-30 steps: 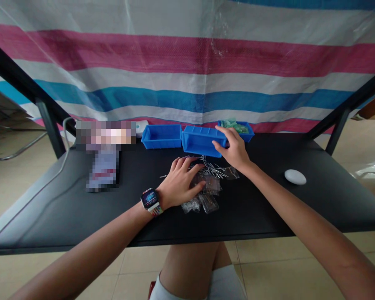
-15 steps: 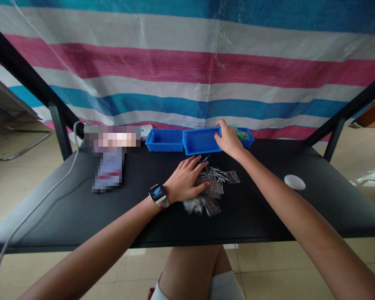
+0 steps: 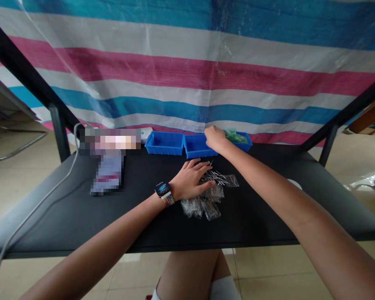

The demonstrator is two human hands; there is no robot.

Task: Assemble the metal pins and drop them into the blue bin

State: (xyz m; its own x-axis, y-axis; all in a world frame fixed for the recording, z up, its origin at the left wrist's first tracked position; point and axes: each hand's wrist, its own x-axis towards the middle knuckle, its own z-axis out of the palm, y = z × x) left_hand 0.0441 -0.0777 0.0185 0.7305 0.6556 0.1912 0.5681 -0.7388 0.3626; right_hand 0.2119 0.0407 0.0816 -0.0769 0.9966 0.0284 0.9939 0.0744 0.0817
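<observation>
My left hand (image 3: pixel 192 179), with a smartwatch (image 3: pixel 163 191) at its wrist, lies palm down with spread fingers. It rests at the left side of a loose pile of thin metal pins (image 3: pixel 218 178), partly covering them. Just below are several small clear plastic bags (image 3: pixel 211 209). My right hand (image 3: pixel 215 138) is closed at the right rear of the middle blue bin (image 3: pixel 201 153), apparently gripping its rim; the fingertips are hidden.
Another blue bin (image 3: pixel 165 152) stands on the left, and a third blue bin (image 3: pixel 248 146) holding green packets (image 3: pixel 236 136) on the right. Blurred items (image 3: pixel 109 166) lie at left near a white cable (image 3: pixel 54 185). My right forearm partly hides a white rounded object (image 3: pixel 295 183). Striped sheeting (image 3: pixel 187 75) hangs behind.
The middle bin, tilted toward me before, now sits flatter in line with the others. My right hand has shifted left and curled in. My left hand has moved slightly right over the pins.
</observation>
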